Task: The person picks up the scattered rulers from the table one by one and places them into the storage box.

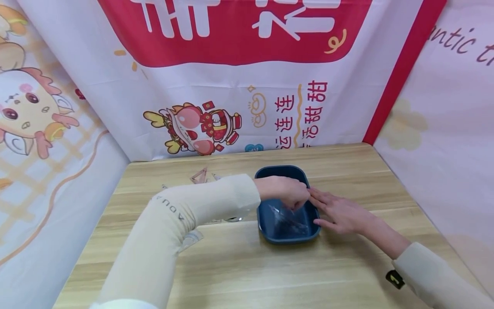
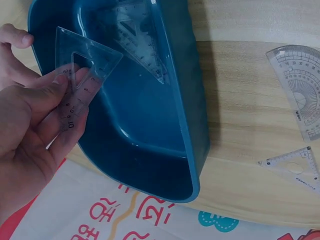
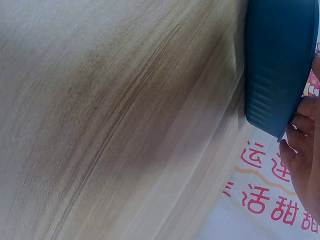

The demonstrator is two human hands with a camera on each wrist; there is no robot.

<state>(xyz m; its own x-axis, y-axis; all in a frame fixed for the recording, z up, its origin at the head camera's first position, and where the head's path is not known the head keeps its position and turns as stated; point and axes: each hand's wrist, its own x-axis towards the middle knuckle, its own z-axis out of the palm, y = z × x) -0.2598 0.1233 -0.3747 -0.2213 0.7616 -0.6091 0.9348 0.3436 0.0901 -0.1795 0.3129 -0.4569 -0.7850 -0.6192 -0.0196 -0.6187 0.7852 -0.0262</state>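
Observation:
My left hand [image 1: 287, 191] is over a blue plastic bin [image 1: 259, 221], pinching a clear set square [image 2: 102, 57] between thumb and fingers. The left wrist view shows this set square above the bin's inside, tilted, with number marks along its edge. Another clear set square [image 2: 142, 50] lies on the bin's floor. On the bin's right side, my right hand [image 1: 341, 213] rests with extended fingers touching the rim. The right wrist view shows those fingertips [image 3: 295, 135] at the edge of the bin's outer wall.
Left of the bin, a clear protractor [image 2: 300, 90] and a small set square [image 2: 295, 167] lie on the wooden table [image 1: 247, 274]. A pinkish set square [image 1: 199, 176] is farther back. My left sleeve [image 1: 208, 197] hides part of this area. A printed cloth [image 1: 231, 81] hangs behind.

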